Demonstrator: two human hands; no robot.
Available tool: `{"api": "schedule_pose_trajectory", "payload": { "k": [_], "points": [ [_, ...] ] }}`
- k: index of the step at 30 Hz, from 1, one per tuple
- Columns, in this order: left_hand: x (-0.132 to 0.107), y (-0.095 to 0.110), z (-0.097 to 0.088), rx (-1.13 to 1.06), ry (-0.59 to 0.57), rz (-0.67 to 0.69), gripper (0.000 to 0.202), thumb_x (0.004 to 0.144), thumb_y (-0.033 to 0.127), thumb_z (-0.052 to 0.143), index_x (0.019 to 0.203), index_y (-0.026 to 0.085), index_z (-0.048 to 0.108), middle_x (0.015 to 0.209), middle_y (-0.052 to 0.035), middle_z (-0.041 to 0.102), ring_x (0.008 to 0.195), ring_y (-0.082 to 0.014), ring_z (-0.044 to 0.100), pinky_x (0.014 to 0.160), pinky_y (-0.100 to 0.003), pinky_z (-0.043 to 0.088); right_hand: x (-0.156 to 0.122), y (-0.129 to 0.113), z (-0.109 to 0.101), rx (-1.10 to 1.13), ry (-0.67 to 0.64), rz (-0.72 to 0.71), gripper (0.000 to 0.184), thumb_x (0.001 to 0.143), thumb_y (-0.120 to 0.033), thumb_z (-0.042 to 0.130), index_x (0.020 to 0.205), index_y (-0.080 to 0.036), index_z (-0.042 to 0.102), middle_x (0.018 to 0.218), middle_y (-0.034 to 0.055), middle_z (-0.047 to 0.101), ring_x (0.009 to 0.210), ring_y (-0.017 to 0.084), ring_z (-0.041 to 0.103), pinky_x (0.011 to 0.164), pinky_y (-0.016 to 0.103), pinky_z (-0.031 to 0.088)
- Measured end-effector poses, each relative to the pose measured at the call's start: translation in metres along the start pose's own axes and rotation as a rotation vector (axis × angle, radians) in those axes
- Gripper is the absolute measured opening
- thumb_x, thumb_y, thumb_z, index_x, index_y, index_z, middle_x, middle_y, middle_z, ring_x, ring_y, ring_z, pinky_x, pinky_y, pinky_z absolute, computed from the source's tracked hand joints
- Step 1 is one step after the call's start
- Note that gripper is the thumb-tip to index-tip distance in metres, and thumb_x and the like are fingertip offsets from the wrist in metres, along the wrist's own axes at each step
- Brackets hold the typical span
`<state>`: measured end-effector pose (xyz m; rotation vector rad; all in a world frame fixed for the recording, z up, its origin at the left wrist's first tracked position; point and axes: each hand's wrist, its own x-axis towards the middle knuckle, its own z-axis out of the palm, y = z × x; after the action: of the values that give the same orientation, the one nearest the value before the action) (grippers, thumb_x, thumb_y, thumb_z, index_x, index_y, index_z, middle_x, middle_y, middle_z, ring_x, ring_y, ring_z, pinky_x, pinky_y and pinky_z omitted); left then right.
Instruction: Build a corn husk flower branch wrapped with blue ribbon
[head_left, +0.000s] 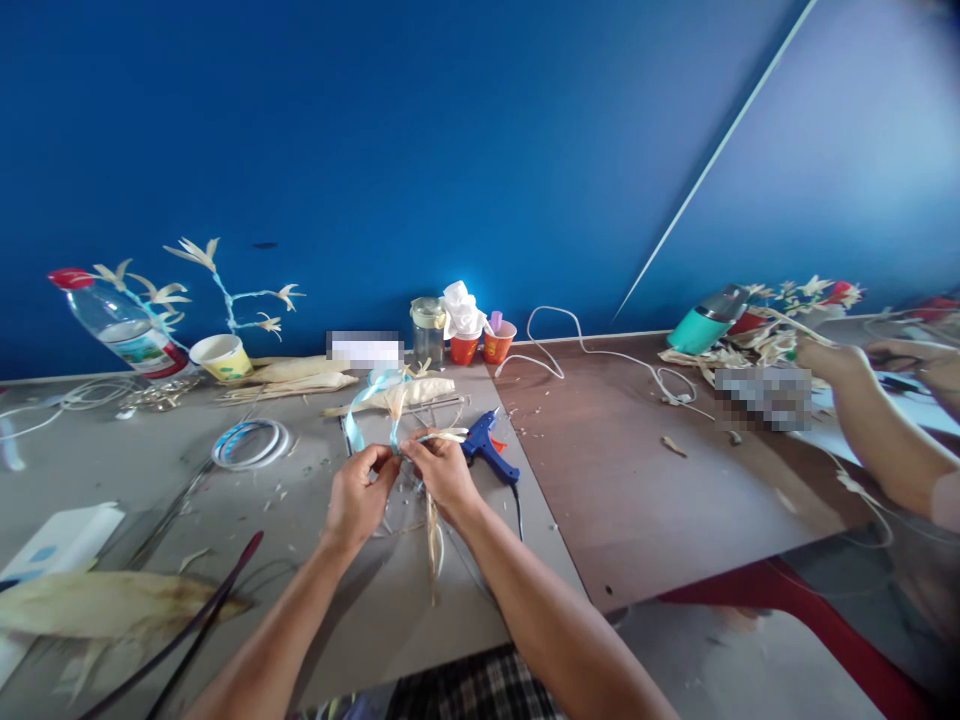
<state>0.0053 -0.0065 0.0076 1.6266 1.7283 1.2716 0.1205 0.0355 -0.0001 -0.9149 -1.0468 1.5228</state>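
My left hand (364, 495) is closed, its thumb and fingers pinching the lower end of a thin stem wrapped in light-blue tape (394, 436). Close against it, my right hand (446, 478) also pinches this stem. A pale dried-husk flower (396, 398) tops the stem, and a loose loop of blue tape (354, 424) curls up beside it. Another pale husk piece (450, 435) sticks out past my right fingers. Just right of that hand lies a blue glue gun (491, 452). Brown husk strips (433, 560) hang below my hands. My fingers hide the exact grip points.
Tape rolls (251, 445) lie left of my hands. Behind stand a bottle (127, 330), a yellow paper cup (222, 357), a glass jar (428, 335) and red cups (499, 343). A white cable (592, 352) crosses the brown board. At right, another person's arm (885, 420) reaches over the table.
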Motion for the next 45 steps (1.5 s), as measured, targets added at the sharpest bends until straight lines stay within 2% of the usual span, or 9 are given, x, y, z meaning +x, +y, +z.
{"api": "schedule_pose_trajectory", "payload": {
  "k": [4, 10, 14, 17, 24, 28, 35, 40, 45],
  "points": [
    [0.004, -0.006, -0.007, -0.012, 0.013, -0.041, 0.021, 0.078, 0.037, 0.056, 0.069, 0.018, 0.06, 0.06, 0.0009, 0.059, 0.057, -0.0131, 0.053, 0.057, -0.023, 0.041, 0.0, -0.001, 0.0, 0.029, -0.093, 0.104, 0.031, 0.062, -0.041, 0.071, 0.076, -0.016, 0.059, 0.051, -0.0066, 0.046, 0.042, 0.005, 0.034, 0.041, 0.02, 0.025],
    [0.011, -0.014, -0.02, -0.02, 0.077, -0.081, 0.026, 0.078, 0.041, 0.056, 0.069, 0.017, 0.058, 0.055, 0.0029, 0.053, 0.051, -0.0108, 0.045, 0.05, -0.021, 0.037, 0.001, -0.003, -0.007, -0.183, -0.207, 0.11, 0.017, 0.068, -0.026, 0.065, 0.08, -0.015, 0.061, 0.05, -0.0069, 0.048, 0.04, 0.007, 0.04, 0.042, 0.021, 0.031],
    [0.013, -0.014, -0.024, -0.033, 0.109, -0.066, 0.023, 0.078, 0.038, 0.056, 0.068, 0.017, 0.057, 0.056, 0.0019, 0.055, 0.053, -0.0108, 0.048, 0.05, -0.021, 0.037, -0.003, -0.008, -0.011, -0.311, -0.125, -0.098, 0.022, 0.071, -0.027, 0.065, 0.091, -0.017, 0.067, 0.081, 0.003, 0.062, 0.069, 0.013, 0.057, 0.062, 0.025, 0.045],
    [0.013, -0.011, -0.023, -0.052, 0.072, -0.062, 0.023, 0.078, 0.039, 0.056, 0.069, 0.017, 0.057, 0.056, 0.0019, 0.055, 0.051, -0.0104, 0.047, 0.05, -0.021, 0.037, -0.002, -0.009, -0.013, -0.362, -0.047, -0.267, 0.027, 0.072, -0.028, 0.067, 0.097, -0.019, 0.07, 0.101, 0.0069, 0.062, 0.092, 0.018, 0.057, 0.079, 0.028, 0.045],
    [0.01, -0.001, -0.022, -0.129, -0.002, -0.077, 0.024, 0.074, 0.039, 0.06, 0.066, 0.017, 0.057, 0.055, 0.0017, 0.055, 0.051, -0.0105, 0.047, 0.049, -0.021, 0.038, 0.004, 0.001, -0.013, -0.249, -0.126, -0.161, 0.017, 0.075, -0.028, 0.06, 0.083, -0.016, 0.07, 0.091, 0.0059, 0.067, 0.082, 0.018, 0.059, 0.072, 0.027, 0.046],
    [0.012, -0.006, -0.024, -0.218, -0.022, -0.126, 0.022, 0.074, 0.038, 0.061, 0.068, 0.017, 0.057, 0.055, 0.0017, 0.054, 0.051, -0.0103, 0.047, 0.049, -0.021, 0.037, 0.004, 0.0, -0.013, -0.243, -0.135, -0.158, 0.021, 0.074, -0.03, 0.062, 0.089, -0.018, 0.07, 0.09, 0.0049, 0.067, 0.083, 0.018, 0.06, 0.073, 0.026, 0.046],
    [0.014, -0.009, -0.024, -0.244, -0.047, -0.114, 0.023, 0.074, 0.037, 0.062, 0.067, 0.016, 0.057, 0.055, 0.0018, 0.053, 0.052, -0.0098, 0.045, 0.049, -0.022, 0.036, 0.0, -0.008, -0.009, -0.215, -0.292, -0.099, 0.019, 0.074, -0.034, 0.061, 0.078, -0.017, 0.067, 0.07, -0.0002, 0.061, 0.066, 0.012, 0.052, 0.064, 0.024, 0.04],
    [0.013, -0.005, -0.024, -0.189, -0.048, -0.095, 0.024, 0.073, 0.039, 0.061, 0.067, 0.016, 0.058, 0.055, 0.0015, 0.054, 0.052, -0.0106, 0.047, 0.051, -0.022, 0.038, -0.001, -0.008, -0.007, -0.199, -0.24, -0.06, 0.022, 0.069, -0.035, 0.065, 0.06, -0.016, 0.058, 0.053, -0.0049, 0.048, 0.052, 0.008, 0.039, 0.052, 0.021, 0.033],
    [0.014, -0.009, -0.024, -0.152, -0.051, -0.081, 0.023, 0.075, 0.037, 0.06, 0.066, 0.016, 0.057, 0.055, 0.002, 0.054, 0.052, -0.0105, 0.046, 0.05, -0.022, 0.037, -0.001, -0.007, -0.007, -0.158, -0.224, -0.026, 0.028, 0.065, -0.039, 0.069, 0.059, -0.015, 0.056, 0.052, -0.0049, 0.047, 0.05, 0.007, 0.037, 0.05, 0.021, 0.029]
  ]
}}
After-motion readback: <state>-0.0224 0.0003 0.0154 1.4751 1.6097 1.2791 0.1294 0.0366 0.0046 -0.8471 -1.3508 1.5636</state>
